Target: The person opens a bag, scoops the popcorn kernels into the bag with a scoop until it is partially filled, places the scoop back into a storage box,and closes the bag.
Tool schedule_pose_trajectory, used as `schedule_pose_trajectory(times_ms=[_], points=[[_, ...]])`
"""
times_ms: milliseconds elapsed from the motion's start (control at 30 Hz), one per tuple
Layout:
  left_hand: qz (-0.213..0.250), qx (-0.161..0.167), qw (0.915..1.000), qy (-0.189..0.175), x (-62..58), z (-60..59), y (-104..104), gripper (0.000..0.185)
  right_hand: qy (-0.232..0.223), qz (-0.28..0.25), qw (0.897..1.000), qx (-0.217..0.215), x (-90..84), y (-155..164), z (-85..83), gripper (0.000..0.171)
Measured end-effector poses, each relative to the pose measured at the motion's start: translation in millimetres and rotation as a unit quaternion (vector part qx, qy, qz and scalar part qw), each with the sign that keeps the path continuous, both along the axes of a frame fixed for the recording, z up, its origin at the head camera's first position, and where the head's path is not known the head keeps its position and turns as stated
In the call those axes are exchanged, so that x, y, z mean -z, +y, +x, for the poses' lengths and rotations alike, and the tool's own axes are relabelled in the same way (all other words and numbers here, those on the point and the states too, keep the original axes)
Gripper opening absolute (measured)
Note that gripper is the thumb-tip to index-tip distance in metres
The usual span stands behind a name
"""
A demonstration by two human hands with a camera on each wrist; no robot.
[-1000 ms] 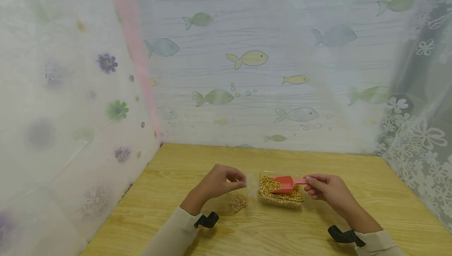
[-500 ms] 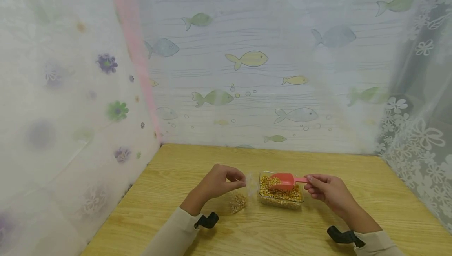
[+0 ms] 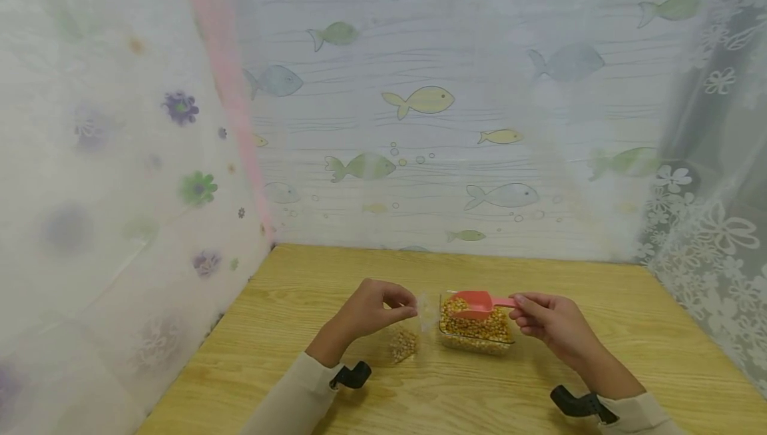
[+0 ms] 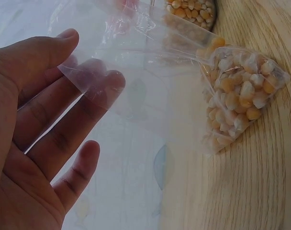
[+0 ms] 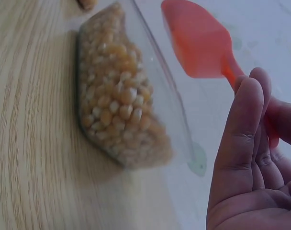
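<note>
My left hand (image 3: 374, 312) pinches the top edge of a clear plastic bag (image 4: 150, 96) between thumb and fingers. Corn kernels (image 4: 239, 91) fill the bag's bottom corner, which hangs low over the table. Right of the bag stands a clear rectangular container (image 3: 479, 348) of yellow corn kernels. My right hand (image 3: 557, 325) holds a red scoop (image 3: 476, 305) by its handle, thumb on top. The scoop bears kernels at its front and hangs over the container's far left part, above the kernels, as the right wrist view shows from the side.
The wooden table (image 3: 323, 262) spreads around the bag and the container. A fish-patterned curtain (image 3: 419, 142) hangs behind its far edge, and a flowered sheet (image 3: 120, 188) along the left. Sheer floral material (image 3: 719, 222) hangs at the right. Each wrist wears a black mount.
The scoop has risen out of the kernels with a load and moved left toward the bag, my right hand following. My left hand and the bag have stayed in place.
</note>
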State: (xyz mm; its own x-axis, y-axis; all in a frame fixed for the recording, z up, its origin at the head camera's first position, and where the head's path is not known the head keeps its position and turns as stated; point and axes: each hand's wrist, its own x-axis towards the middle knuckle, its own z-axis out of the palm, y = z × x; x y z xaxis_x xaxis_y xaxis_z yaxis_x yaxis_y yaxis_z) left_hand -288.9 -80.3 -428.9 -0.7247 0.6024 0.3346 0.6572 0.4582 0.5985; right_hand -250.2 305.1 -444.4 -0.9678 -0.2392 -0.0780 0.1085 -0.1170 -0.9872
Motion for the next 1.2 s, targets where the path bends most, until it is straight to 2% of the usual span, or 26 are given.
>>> schedule_pose_trajectory(times_ms=[267, 600, 800, 1200], points=[[-0.005, -0.002, 1.0000, -0.003, -0.4, 0.2, 1, 0.026, 0.013, -0.016, 1.000, -0.016, -13.7, -15, 9.0, 0.033], [-0.003, 0.001, 0.9999, -0.011, -1.5, 1.5, 2, 0.015, 0.028, 0.048, 0.998, 0.007, -23.9, -34, 18.5, 0.045], [-0.006, 0.003, 0.9999, -0.013, -1.9, 1.3, 2, 0.023, 0.035, 0.097, 0.994, 0.034, -31.8, -49, 26.9, 0.056], [-0.012, 0.007, 0.9999, -0.001, -2.5, 0.9, 2, 0.017, 0.097, 0.128, 0.987, 0.030, -39.6, -67, 40.5, 0.051]])
